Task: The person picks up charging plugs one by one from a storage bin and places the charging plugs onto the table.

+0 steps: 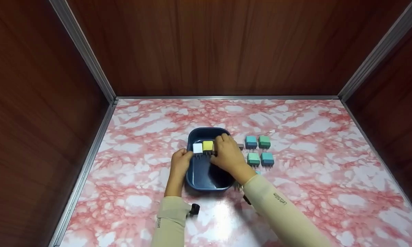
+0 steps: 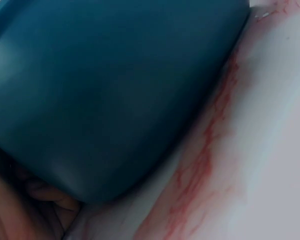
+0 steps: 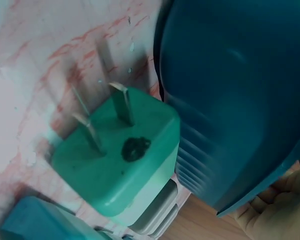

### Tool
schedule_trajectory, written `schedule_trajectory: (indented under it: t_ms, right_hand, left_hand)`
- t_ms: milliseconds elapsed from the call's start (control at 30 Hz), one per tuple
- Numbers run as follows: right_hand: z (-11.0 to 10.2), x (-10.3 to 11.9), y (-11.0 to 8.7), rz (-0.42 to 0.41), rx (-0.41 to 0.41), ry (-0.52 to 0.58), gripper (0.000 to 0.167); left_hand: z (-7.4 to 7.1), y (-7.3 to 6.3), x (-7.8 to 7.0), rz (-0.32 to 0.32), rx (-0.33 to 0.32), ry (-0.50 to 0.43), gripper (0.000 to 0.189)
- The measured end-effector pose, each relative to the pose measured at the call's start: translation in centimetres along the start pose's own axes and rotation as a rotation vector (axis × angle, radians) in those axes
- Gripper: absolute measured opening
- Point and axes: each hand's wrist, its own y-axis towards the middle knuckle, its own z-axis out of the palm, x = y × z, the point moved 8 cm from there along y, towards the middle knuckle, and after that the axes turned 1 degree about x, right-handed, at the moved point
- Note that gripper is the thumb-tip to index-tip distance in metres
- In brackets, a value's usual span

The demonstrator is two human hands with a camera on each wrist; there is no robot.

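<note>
A dark blue plastic tub [image 1: 206, 180] stands on the marbled table. Inside it a white plug adapter [image 1: 197, 148] and a yellow plug adapter [image 1: 208, 145] lie side by side, prongs toward the person. My left hand [image 1: 181, 160] grips the tub's left rim, thumb close to the white adapter. In the left wrist view its fingers [image 2: 55, 200] show beside the tub's outer wall. My right hand [image 1: 229, 153] reaches over the right rim, fingers curled at a brownish adapter [image 1: 215, 146] beside the yellow one. That adapter is mostly hidden by the hand.
Right of the tub, several adapters lie in rows, among them a blue one [image 1: 250, 142], a green one [image 1: 264, 141], a light green one [image 1: 253, 159] and a teal one [image 1: 267, 159]. A pinkish-brown adapter [image 1: 240, 146] shows past my right hand. Wooden panels [image 1: 226, 48] enclose the table.
</note>
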Motion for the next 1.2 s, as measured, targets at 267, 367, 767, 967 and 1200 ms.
schedule_trajectory:
  t_ms: [267, 367, 767, 967, 1200]
  right_hand:
    - [-1.1, -0.3, -0.7, -0.001, -0.032, 0.095, 0.036]
    - [-1.7, -0.3, -1.0, -0.008, -0.045, 0.127, 0.036]
    - [-3.3, -0.6, -2.1, 0.004, -0.019, 0.17, 0.036]
    - [-4.2, -0.7, -2.6, 0.006, -0.001, 0.172, 0.035]
    - [-5.2, -1.3, -3.8, 0.005, -0.013, 0.163, 0.035]
  left_hand:
    - [0.0, 0.0, 0.3, -0.012, 0.002, -0.003, 0.034]
    - [0.1, -0.1, 0.3, -0.018, 0.006, -0.021, 0.035]
    - [0.1, -0.1, 0.5, -0.034, 0.018, -0.102, 0.036]
    - [0.1, -0.1, 0.6, -0.04, 0.031, -0.104, 0.038]
    - [0.2, -0.1, 0.5, -0.033, 0.038, -0.095, 0.039]
